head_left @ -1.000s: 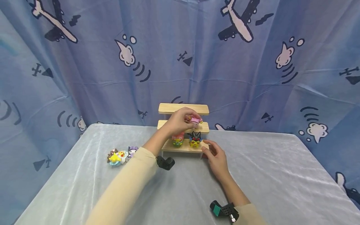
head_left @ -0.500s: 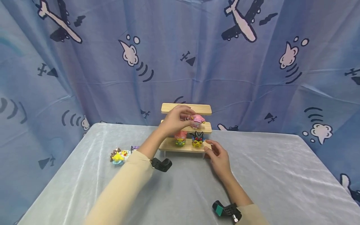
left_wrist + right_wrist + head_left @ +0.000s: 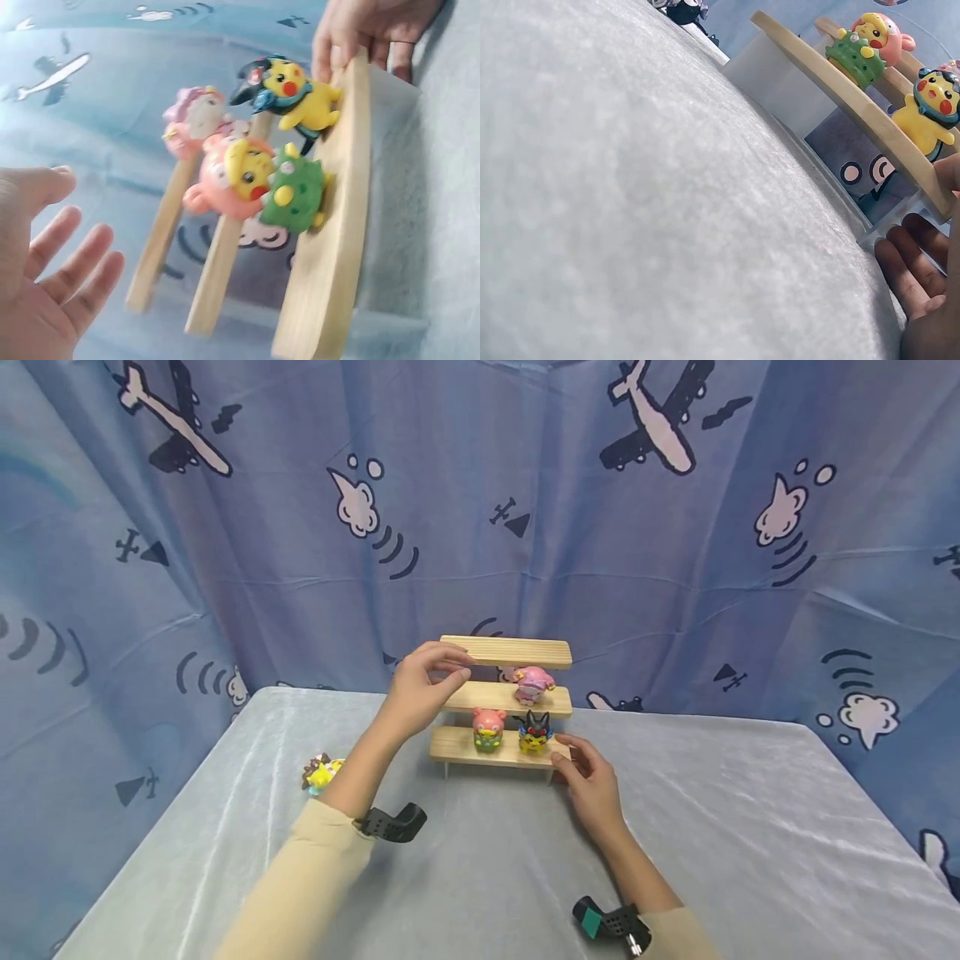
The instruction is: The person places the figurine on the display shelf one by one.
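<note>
A three-tier wooden display shelf (image 3: pixel 453 745) stands on the table. On its middle tier, toward the right, sits a figurine with a pink hat (image 3: pixel 532 685). Below it on the front tier are a pink-hooded figurine with a green body (image 3: pixel 488 732) and a yellow figurine with a black-eared hood (image 3: pixel 536 735). My left hand (image 3: pixel 422 692) hovers by the shelf's left side, holding nothing, its fingers loosely bent and apart from the figurines. At the front tier's right end, my right hand (image 3: pixel 596 789) pinches the board, thumb above and fingers lower, as the right wrist view shows.
More small figurines (image 3: pixel 322 772) lie on the table to the left, partly hidden behind my left forearm. A grey-white cloth (image 3: pixel 712 827) covers the table. Close behind the shelf hangs a blue curtain (image 3: pixel 450 485) with airplane prints.
My left hand has let go of the pink-hatted figurine on the middle tier and moved away to the left. My right hand keeps its hold on the shelf's end.
</note>
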A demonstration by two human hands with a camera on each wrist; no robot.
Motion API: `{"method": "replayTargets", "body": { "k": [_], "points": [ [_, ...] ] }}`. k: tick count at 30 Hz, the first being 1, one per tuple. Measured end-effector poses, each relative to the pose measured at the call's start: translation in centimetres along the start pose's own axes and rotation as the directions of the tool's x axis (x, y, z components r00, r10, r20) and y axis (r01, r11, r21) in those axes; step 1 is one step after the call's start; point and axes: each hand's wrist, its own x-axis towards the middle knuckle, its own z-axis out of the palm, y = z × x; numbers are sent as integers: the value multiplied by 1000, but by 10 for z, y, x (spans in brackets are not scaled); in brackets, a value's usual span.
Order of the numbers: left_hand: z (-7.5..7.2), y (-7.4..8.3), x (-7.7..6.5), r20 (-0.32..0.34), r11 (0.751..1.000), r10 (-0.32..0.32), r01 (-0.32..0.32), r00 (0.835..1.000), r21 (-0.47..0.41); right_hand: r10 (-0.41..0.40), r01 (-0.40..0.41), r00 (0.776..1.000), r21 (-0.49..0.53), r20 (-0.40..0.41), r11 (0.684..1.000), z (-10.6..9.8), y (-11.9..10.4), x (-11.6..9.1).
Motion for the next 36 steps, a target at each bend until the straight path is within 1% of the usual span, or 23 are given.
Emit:
{"method": "replayTargets", "body": {
  "k": [4, 9, 14, 18, 23, 26, 29, 32, 34, 36],
  "points": [
    [-19, 0, -11, -37, 1000, -1, 2, 999, 29, 1, -1, 1000, 5, 3, 1000, 0, 0, 0],
    [-45, -3, -26, -50, 995, -15, 20, 999, 99, 1, -1, 1000, 14, -1, 1000, 0, 1, 0],
    [-68, -10, -43, -87, 988, -30, 43, 996, 146, -3, 3, 1000, 15, 0, 1000, 0, 0, 0],
    [-83, -20, -56, -127, 981, -37, 60, 991, 183, -3, 3, 1000, 12, -1, 1000, 1, 0, 0],
    [-99, -36, -74, -171, 977, -55, 88, 984, 194, -1, 1, 1000, -1, -15, 1000, 1, 0, 0],
    [-107, -47, -87, -189, 965, -88, 130, 978, 227, 2, -2, 1000, 5, -18, 1000, 1, 0, -1],
    [-113, -58, -99, -185, 947, -124, 172, 975, 273, 8, -7, 1000, 12, -13, 1000, 2, 0, -2],
    [-117, -65, -104, -158, 929, -147, 191, 977, 317, 6, -6, 1000, 2, -7, 1000, 2, 1, -2],
    [-118, -69, -105, -129, 927, -161, 194, 979, 321, 2, -2, 1000, -2, -5, 1000, 2, 0, -2],
    [-118, -71, -104, -90, 930, -174, 194, 981, 312, -1, 1, 1000, -6, -5, 1000, 0, 0, -1]
  ]
}}
